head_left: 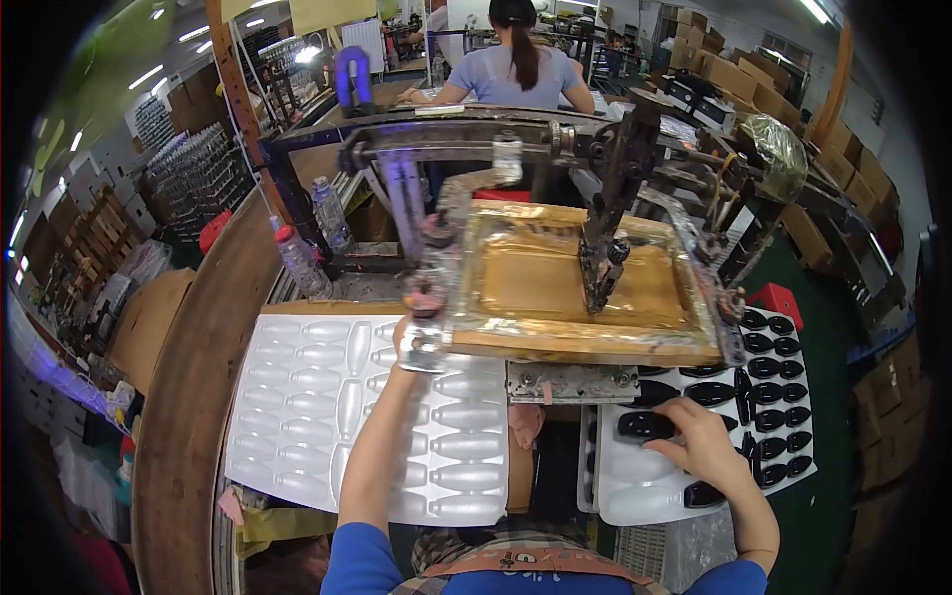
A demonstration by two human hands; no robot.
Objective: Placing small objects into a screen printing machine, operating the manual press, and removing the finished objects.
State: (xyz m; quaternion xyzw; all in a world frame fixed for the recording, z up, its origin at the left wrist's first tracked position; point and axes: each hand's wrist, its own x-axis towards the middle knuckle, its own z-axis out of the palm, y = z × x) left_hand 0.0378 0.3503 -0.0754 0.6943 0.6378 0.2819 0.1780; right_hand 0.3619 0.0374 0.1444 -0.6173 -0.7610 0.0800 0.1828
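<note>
There's the right hand point(699, 444), its grip closed, thumb and fingers pinching the right end of a black bottle point(643, 426) at the left side of a white tray point(623, 510). Held at one end only, the smooth bottle could swing or slip if that pinch loosens, scuffing against the other black bottles point(710, 394) nearby. A steep lift might knock it on the wooden-edged frame point(595, 343) just beyond.

Over to the left hand point(400, 339), up at the frame's near-left corner, mostly hidden by a metal clamp point(423, 349): its grip cannot be told. Those fingers could get nipped if the frame dropped suddenly.

And the bottle itself? Glossy, deep black, rounded, lying on its side with pale reflections; whether it touches the tray is hard to tell.
</note>
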